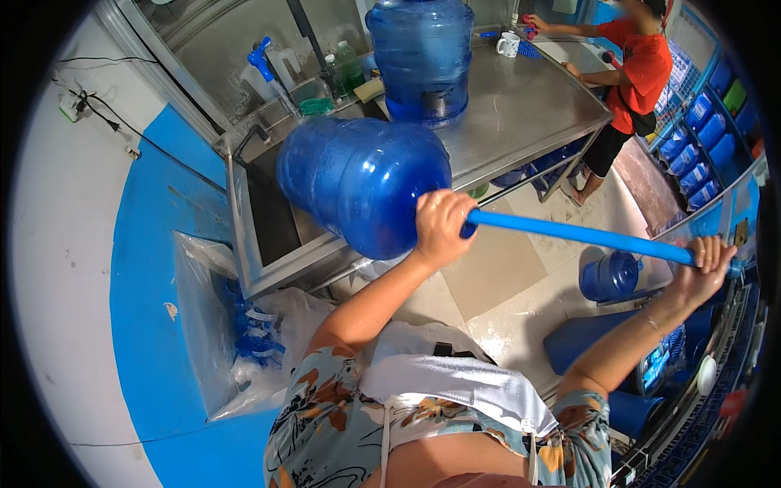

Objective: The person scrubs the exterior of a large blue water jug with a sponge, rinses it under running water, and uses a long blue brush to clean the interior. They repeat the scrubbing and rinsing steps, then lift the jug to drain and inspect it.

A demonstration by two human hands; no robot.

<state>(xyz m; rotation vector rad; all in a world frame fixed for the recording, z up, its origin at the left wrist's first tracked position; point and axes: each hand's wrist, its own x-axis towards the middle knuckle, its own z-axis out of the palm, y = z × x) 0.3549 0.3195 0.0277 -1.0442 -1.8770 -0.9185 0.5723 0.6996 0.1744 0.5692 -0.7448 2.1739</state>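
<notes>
Right hand (pixel 706 267) is gripping the blue pole (pixel 579 237) near its end, left hand (pixel 440 230) is clamping the big blue jug (pixel 350 179) near its neck. Jug's lying sideways over the sink (pixel 286 267), pole apparently poking inside, so probably mid-job; can't tell how much is left. Another jug (pixel 419 69) is standing beyond.

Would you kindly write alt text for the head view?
A person's left hand holds the neck end of a blue water jug lying sideways over a steel sink; the right hand grips a blue rod reaching its mouth. Behind, another jug stands upright; a co-worker in red stands beyond.
</notes>
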